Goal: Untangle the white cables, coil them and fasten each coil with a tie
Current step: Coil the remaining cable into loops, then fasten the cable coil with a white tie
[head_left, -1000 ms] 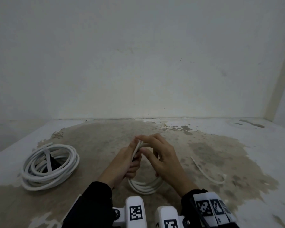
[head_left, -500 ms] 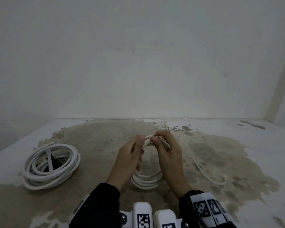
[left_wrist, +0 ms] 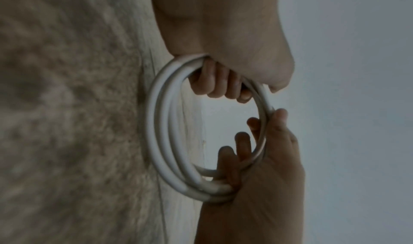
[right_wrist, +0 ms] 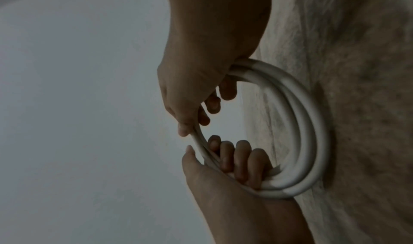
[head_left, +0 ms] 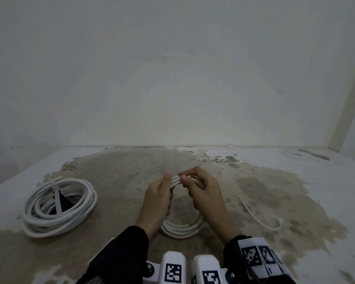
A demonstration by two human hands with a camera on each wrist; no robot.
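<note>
Two hands, left hand and right hand, fingers gripping one cable coil; one tied coil lies apart

Two cable coils (one tied), one loose tie, two hands.

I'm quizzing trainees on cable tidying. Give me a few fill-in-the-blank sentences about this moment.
1. The small coil is gripped by ____ hands.
2. The big coil lying to the left already wears a ____.
3. A loose tie lies on the floor on the ____ side.
4. Both cables are ____ in colour.

Missing words: both; tie; right; white
</note>
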